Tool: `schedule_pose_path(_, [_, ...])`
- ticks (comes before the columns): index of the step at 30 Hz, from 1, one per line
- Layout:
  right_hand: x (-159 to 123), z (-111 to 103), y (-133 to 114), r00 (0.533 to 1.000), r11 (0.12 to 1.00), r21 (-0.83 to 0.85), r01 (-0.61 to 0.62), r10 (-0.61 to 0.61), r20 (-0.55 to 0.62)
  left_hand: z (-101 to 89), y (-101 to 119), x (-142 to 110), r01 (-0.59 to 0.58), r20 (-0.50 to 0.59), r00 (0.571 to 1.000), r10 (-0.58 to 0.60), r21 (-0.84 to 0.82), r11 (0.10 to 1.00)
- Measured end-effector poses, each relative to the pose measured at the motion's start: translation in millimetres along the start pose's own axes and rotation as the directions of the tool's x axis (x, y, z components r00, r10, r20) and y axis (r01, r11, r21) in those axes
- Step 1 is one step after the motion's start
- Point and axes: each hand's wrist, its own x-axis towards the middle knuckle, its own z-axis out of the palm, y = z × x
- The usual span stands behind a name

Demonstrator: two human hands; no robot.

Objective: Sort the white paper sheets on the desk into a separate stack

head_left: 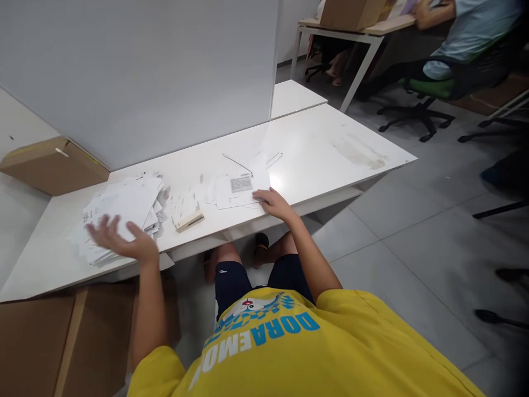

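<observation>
My left hand [122,238], fingers spread and palm turned partly up, hovers by a thick, uneven pile of white papers [124,201] and holds nothing. My right hand [273,204] lies with outstretched fingers on the right edge of a few white sheets [233,193]. The top sheet has a grey printed block and small dark marks at its upper right corner. Between pile and sheets lies a beige, stapler-like object [190,220]. Just behind the sheets, thin dark strips [237,162] rest on the tabletop.
A grey panel [157,71] stands along the back of the white table [314,138]. One cardboard box [58,165] sits at the table's left end, another [95,336] below it. A seated person [475,33] is at another desk, back right.
</observation>
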Motion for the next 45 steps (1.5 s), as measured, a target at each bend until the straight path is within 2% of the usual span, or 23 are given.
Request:
schedule_pose_path(2, [-6, 0, -1, 1.000, 1.000, 0.028, 0.004, -0.003, -0.028, 26.8, 10, -13, -0.121, -0.058, 0.991, 0.122, 0.025, 0.992])
schedule_pose_path(3, [-10, 0, 0, 0.998, 0.999, 0.051, 0.004, -0.002, -0.056, 44.5, 17, -20, -0.210, 0.009, 0.978, 0.210, 0.029, 0.977])
schedule_pose_path(4, [-14, 0, 0, 0.996, 0.997, 0.076, 0.007, 0.000, -0.092, 63.7, 24, -28, -0.295, 0.168, 0.942, 0.291, 0.001, 0.955])
schedule_pose_path(5, [-19, -1, 2, 0.991, 0.995, 0.100, 0.013, 0.000, -0.132, 83.2, 30, -34, -0.343, 0.329, 0.884, 0.333, -0.029, 0.939])
schedule_pose_path(7, [-26, -5, 4, 0.977, 0.991, 0.130, 0.041, -0.012, -0.212, 118.1, 39, -43, -0.372, 0.587, 0.743, 0.322, -0.038, 0.927])
schedule_pose_path(9, [-35, -9, 6, 0.963, 0.989, 0.133, 0.061, -0.024, -0.269, 141.2, 42, -46, -0.364, 0.727, 0.641, 0.246, 0.005, 0.931])
schedule_pose_path(10, [-40, -10, 6, 0.959, 0.990, 0.130, 0.059, -0.020, -0.283, 147.5, 41, -47, -0.360, 0.764, 0.608, 0.215, 0.024, 0.933])
schedule_pose_path(14, [-66, -13, 4, 0.940, 0.986, 0.168, -0.018, 0.074, -0.334, 148.5, 37, -45, -0.393, 0.812, 0.544, 0.209, 0.027, 0.919])
schedule_pose_path(16, [-77, -14, 7, 0.861, 0.957, 0.270, -0.105, 0.223, -0.456, 144.6, 37, -46, -0.431, 0.816, 0.525, 0.241, 0.011, 0.902])
schedule_pose_path(18, [-83, -17, 13, 0.745, 0.881, 0.431, -0.192, 0.417, -0.521, 142.8, 38, -48, -0.463, 0.813, 0.516, 0.271, -0.003, 0.887])
schedule_pose_path(19, [-83, -20, 17, 0.706, 0.830, 0.510, -0.224, 0.499, -0.502, 142.8, 39, -48, -0.475, 0.809, 0.513, 0.285, -0.009, 0.880])
schedule_pose_path(21, [-82, -24, 24, 0.670, 0.721, 0.631, -0.288, 0.622, -0.405, 143.6, 40, -49, -0.496, 0.809, 0.498, 0.311, -0.029, 0.868])
schedule_pose_path(25, [-74, -27, 26, 0.600, 0.535, 0.752, -0.384, 0.764, -0.237, 144.8, 37, -46, -0.499, 0.825, 0.428, 0.369, -0.125, 0.858])
schedule_pose_path(28, [-72, -24, 20, 0.599, 0.444, 0.813, -0.377, 0.786, -0.151, 144.5, 36, -45, -0.490, 0.829, 0.402, 0.389, -0.164, 0.856])
schedule_pose_path(30, [-73, -24, 15, 0.623, 0.407, 0.838, -0.362, 0.775, -0.107, 145.0, 35, -45, -0.489, 0.829, 0.406, 0.384, -0.159, 0.858])
schedule_pose_path(31, [-74, -25, 14, 0.645, 0.396, 0.844, -0.362, 0.760, -0.080, 145.9, 35, -47, -0.484, 0.826, 0.422, 0.373, -0.143, 0.863])
schedule_pose_path(33, [-77, -30, 11, 0.695, 0.386, 0.844, -0.373, 0.718, -0.022, 149.7, 33, -49, -0.463, 0.808, 0.485, 0.334, -0.086, 0.882])
schedule_pose_path(35, [-82, -36, 10, 0.725, 0.386, 0.843, -0.375, 0.688, 0.007, 157.0, 30, -51, -0.426, 0.777, 0.565, 0.277, -0.013, 0.904])
schedule_pose_path(37, [-87, -40, 10, 0.714, 0.383, 0.853, -0.356, 0.700, -0.017, 169.0, 26, -47, -0.378, 0.753, 0.624, 0.210, 0.055, 0.924])
schedule_pose_path(42, [-100, -40, 12, 0.598, 0.305, 0.899, -0.313, 0.799, -0.063, 215.0, 30, -16, -0.247, 0.714, 0.699, 0.025, 0.210, 0.946])
schedule_pose_path(45, [-108, -36, 13, 0.592, 0.324, 0.888, -0.326, 0.803, -0.076, 233.4, 41, -2, -0.187, 0.626, 0.780, -0.013, 0.252, 0.949])
